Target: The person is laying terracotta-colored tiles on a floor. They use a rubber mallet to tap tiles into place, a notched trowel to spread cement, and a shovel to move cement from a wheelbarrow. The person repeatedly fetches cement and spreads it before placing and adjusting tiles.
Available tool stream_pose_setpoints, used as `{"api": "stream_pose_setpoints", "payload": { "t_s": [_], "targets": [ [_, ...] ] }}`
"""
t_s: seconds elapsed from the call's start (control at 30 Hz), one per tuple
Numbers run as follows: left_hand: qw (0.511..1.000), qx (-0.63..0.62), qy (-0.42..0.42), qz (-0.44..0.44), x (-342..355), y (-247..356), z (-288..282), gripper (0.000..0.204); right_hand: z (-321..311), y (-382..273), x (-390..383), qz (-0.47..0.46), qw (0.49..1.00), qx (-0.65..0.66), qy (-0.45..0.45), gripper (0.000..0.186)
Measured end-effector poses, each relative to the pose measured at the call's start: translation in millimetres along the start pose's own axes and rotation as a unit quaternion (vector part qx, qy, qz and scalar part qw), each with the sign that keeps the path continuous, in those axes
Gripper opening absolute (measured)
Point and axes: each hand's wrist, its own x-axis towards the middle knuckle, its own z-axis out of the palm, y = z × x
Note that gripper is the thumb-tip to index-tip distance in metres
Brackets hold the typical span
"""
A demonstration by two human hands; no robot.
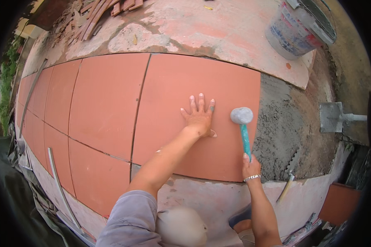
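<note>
Big tile [173, 107] sits left of the wet mortar [278, 127], prob heavy, stiff, brittle; I'd lift by opp. edges. L hand [199, 120] splayed flat on it, R hand [252, 167] wrapped round mallet [241, 115] handle.

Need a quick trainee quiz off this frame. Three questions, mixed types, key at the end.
1. What tool does the right hand hold?
2. True or false: the left hand is clenched in a fist on the large terracotta tile.
3. Where does the bucket stand?
A) On the tile
B) Beyond the tile's far right corner
C) Between the two hands

Key:
1. A teal-handled mallet with a grey head.
2. False; it lies palm down with fingers spread.
3. B
</note>
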Motion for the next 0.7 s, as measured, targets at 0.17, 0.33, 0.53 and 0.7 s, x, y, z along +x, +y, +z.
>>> {"api": "stream_pose_setpoints", "payload": {
  "t_s": [0.17, 0.33, 0.53, 0.7],
  "targets": [
    [1.0, 0.011, -0.02, -0.009, 2, 6, -2, 0.126, -4, 8, -3, -0.002, 1.0, -0.004, -0.009, 0.053],
    [0.999, 0.018, -0.025, -0.01, 3, 6, -1, 0.128, -3, 18, -12, -0.011, 0.998, 0.054, 0.025, 0.053],
    [1.0, 0.017, -0.021, -0.014, 4, 10, 0, 0.127, 0, 39, -28, -0.009, 1.0, 0.023, 0.019, 0.055],
    [0.999, 0.015, -0.025, -0.015, 3, 13, -1, 0.127, 0, 50, -37, 0.008, 1.0, 0.014, 0.006, 0.056]
  ]
}}
